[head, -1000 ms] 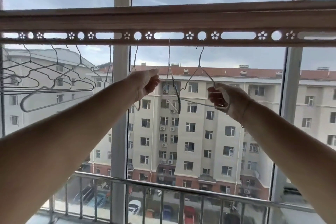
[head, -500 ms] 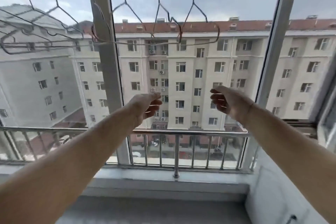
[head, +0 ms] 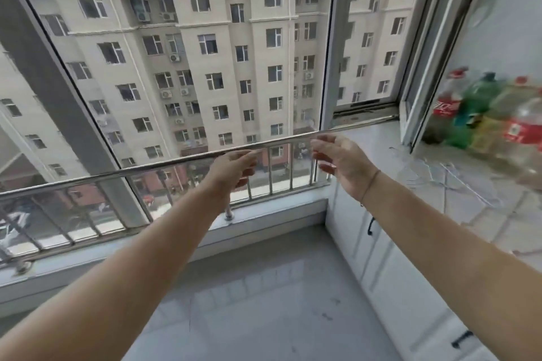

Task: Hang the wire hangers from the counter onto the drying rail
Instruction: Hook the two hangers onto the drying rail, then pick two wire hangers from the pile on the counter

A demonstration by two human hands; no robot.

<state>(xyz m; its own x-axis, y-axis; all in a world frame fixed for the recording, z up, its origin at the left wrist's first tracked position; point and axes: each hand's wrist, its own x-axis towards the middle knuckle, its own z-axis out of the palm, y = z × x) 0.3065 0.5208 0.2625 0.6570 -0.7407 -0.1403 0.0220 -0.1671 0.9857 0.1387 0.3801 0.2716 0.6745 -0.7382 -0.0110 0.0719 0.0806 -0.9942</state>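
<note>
1. Both arms reach forward from the bottom edge of the view, bare to the wrists, towards a large window.
2. The left hand [head: 232, 169] hangs in the air with its fingers loosely curled and nothing between them; it shows in front of the metal guard railing [head: 164, 163] that runs across the lower part of the window.
3. The right hand [head: 343, 164] is just beside the left, a small gap between the two, with its fingers relaxed and slightly spread; it too holds nothing.
4. A thin band [head: 370, 187] circles the right wrist.
5. The wire hangers [head: 447, 183] lie flat in a loose, overlapping pile on the pale marbled tabletop [head: 510, 223] at the right, apart from both hands; motion blur hides how many there are.
6. Several plastic bottles [head: 481, 114], with red, green and yellow labels or contents, stand blurred at the far side of the tabletop, just behind the hangers.
7. An open window sash [head: 425, 67] leans inward beside the bottles.
8. White cabinet doors [head: 381, 258] with dark handles sit below the tabletop, and a grey tiled floor [head: 264, 302] fills the lower middle.
9. A many-storeyed pale apartment block shows through the glass
</note>
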